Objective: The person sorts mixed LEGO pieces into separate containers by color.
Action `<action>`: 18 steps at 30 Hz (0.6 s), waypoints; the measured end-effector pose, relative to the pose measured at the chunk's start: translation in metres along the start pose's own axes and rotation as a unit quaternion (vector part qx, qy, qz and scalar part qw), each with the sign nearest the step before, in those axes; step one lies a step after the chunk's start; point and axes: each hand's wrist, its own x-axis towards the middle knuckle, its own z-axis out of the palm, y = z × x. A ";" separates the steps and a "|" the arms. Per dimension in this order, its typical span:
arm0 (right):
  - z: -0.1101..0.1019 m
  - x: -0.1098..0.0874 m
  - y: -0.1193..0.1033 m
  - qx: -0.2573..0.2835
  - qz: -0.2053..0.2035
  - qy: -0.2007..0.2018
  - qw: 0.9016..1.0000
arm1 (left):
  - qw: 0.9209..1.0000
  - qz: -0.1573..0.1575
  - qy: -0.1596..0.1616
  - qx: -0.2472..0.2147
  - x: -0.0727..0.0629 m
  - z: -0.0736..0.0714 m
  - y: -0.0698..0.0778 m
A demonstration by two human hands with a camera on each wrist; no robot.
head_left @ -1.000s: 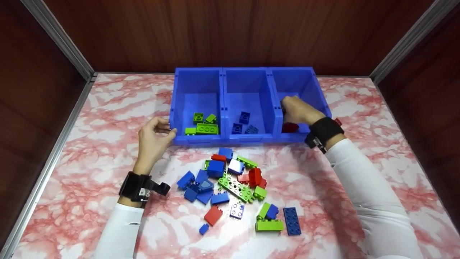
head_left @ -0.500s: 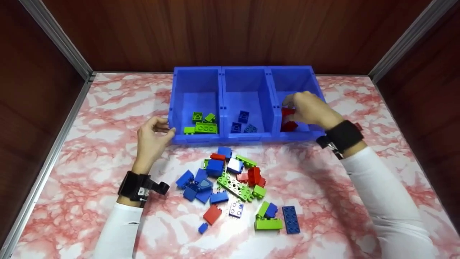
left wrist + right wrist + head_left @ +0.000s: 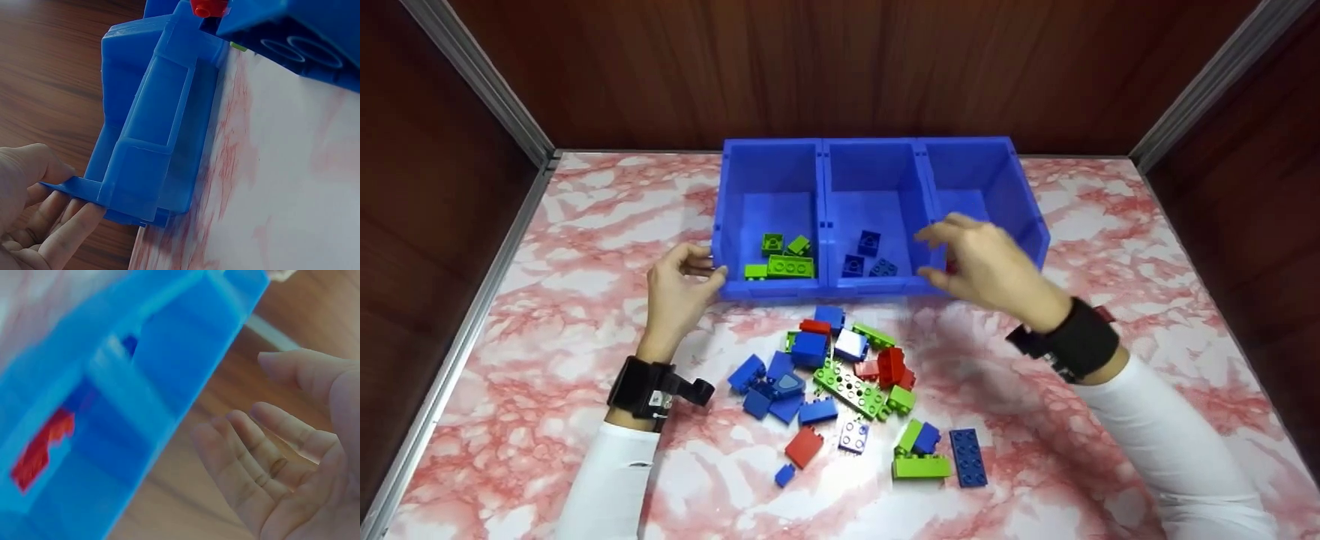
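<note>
My left hand (image 3: pixel 679 294) holds the front left corner of a blue three-compartment bin (image 3: pixel 775 171). In the left wrist view its thumb and fingers lie on either side of the bin's rim (image 3: pixel 81 188). Above the front of the right compartment is my right hand (image 3: pixel 990 270), fingers spread and holding nothing. Red bricks (image 3: pixel 42 450) lie in that compartment, mostly hidden by the hand in the head view. Green bricks (image 3: pixel 791 267) sit in the left compartment, dark blue bricks (image 3: pixel 869 242) in the middle one.
In front of the bin a loose pile of bricks spreads over the marbled table, including a long green brick (image 3: pixel 851 390), a red brick (image 3: pixel 804 447) and a flat dark blue plate brick (image 3: pixel 968 457). Wooden walls (image 3: pixel 840 67) stand behind and at both sides.
My right hand has let go of a red brick in the right compartment, risen and moved toward the front, with its fingers opening. My left hand stays at the bin's corner.
</note>
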 end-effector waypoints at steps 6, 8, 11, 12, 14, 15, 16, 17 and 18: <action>0.030 -0.001 -0.011 0.057 -0.020 -0.056 0.997 | 1.000 -0.003 -0.004 -0.002 0.001 0.000 0.000; 0.040 -0.001 -0.013 0.073 -0.023 -0.080 0.994 | 1.000 -0.003 -0.004 -0.003 0.001 0.000 0.000; 0.055 0.001 -0.017 0.090 -0.016 -0.114 0.989 | 1.000 -0.003 -0.004 -0.002 0.001 0.000 0.000; 0.059 0.002 -0.018 0.093 -0.012 -0.123 0.988 | 1.000 -0.003 -0.003 -0.002 0.001 0.000 0.000; 0.067 0.003 -0.019 0.100 -0.004 -0.141 0.985 | 1.000 -0.004 -0.002 -0.002 0.001 0.000 -0.001; 0.071 0.004 -0.020 0.105 0.000 -0.150 0.983 | 1.000 -0.004 -0.001 -0.003 0.001 0.000 -0.001; 0.074 0.005 -0.021 0.109 0.004 -0.159 0.981 | 1.000 -0.005 -0.001 -0.004 0.001 0.000 -0.001; 0.077 0.006 -0.022 0.114 0.009 -0.170 0.979 | 1.000 -0.005 0.000 -0.005 0.000 0.000 -0.001; 0.080 0.006 -0.023 0.118 0.011 -0.180 0.976 | 1.000 -0.005 0.000 -0.007 0.000 0.000 -0.001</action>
